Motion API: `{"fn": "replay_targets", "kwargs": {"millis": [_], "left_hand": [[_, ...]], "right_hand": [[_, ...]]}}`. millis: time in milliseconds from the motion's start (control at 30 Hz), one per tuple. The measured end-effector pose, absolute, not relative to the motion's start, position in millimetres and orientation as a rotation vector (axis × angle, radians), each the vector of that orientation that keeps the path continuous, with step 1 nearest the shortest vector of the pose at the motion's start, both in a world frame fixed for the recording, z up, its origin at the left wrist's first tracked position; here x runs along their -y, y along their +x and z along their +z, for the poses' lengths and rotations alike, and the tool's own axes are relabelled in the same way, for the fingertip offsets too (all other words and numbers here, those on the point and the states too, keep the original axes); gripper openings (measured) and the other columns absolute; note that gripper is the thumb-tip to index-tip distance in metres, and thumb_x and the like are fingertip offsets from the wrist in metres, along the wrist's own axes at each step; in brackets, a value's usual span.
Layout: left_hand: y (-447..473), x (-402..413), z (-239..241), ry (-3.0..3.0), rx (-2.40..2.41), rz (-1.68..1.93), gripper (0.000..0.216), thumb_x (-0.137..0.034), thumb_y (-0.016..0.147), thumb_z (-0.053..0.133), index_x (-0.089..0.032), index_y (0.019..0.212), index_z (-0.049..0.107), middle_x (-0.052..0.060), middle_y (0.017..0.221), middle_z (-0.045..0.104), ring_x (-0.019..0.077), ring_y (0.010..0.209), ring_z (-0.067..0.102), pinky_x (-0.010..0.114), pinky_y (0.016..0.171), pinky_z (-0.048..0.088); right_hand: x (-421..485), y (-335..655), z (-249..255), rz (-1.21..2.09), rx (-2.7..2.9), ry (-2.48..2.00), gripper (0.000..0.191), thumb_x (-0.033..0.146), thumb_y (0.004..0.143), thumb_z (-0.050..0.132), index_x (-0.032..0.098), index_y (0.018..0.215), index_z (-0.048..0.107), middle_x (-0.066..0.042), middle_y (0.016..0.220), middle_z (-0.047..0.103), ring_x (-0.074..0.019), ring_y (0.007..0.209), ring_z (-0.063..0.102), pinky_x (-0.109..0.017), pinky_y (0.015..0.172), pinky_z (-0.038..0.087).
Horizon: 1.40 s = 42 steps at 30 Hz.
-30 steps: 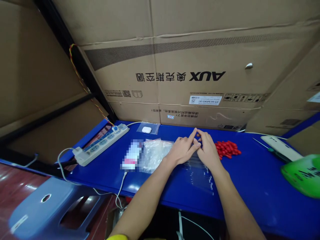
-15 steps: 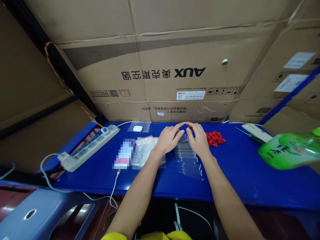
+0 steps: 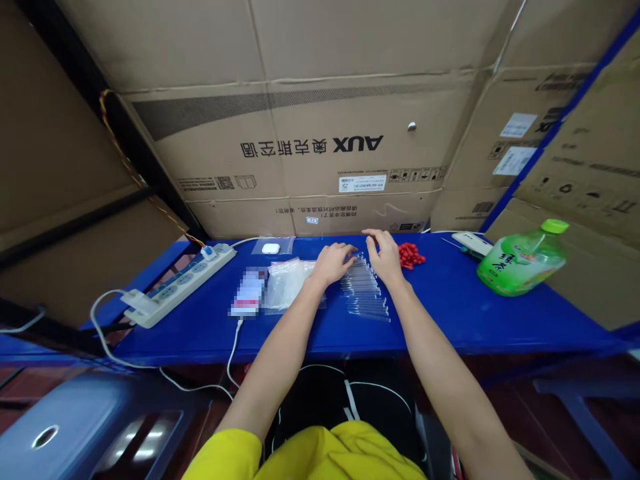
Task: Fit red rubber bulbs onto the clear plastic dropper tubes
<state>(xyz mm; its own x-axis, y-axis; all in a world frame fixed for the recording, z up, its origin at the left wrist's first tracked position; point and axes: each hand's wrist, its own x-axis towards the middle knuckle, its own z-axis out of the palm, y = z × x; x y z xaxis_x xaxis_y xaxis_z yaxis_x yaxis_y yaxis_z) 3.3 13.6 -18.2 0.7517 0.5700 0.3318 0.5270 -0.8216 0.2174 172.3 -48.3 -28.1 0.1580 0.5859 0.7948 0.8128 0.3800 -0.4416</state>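
A row of clear plastic tubes lies on the blue table in front of me. My left hand rests at the row's far left end, fingers curled onto the tubes. At the far right end is my right hand, fingers stretched out flat above the tubes, holding nothing I can see. A small pile of red caps lies just right of my right hand. Clear plastic bags sit just left of my left hand.
A white power strip and cables lie at the left. A phone and a bagged white earbud case are near the bags. A green bottle and a white device stand right. Cardboard boxes wall the back. A grey stool is lower left.
My hands have parted from a fingertip pinch and now rest apart over the tubes. The camera has pulled back and turned right, showing the whole green bottle.
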Motion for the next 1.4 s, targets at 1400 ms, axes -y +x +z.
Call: {"fn": "replay_targets", "kwargs": {"millis": [1400], "left_hand": [[10, -9, -21, 2.51, -1.104, 0.867, 0.04, -0.049, 0.105, 0.022, -0.027, 0.115, 0.053, 0.005, 0.089, 0.07, 0.0256, 0.087, 0.068, 0.031, 0.073, 0.043]], "right_hand": [[83, 263, -25, -0.11, 0.821, -2.058, 0.043, 0.061, 0.08, 0.061, 0.024, 0.085, 0.08, -0.012, 0.089, 0.076, -0.0273, 0.081, 0.065, -0.036, 0.073, 0.047]]}}
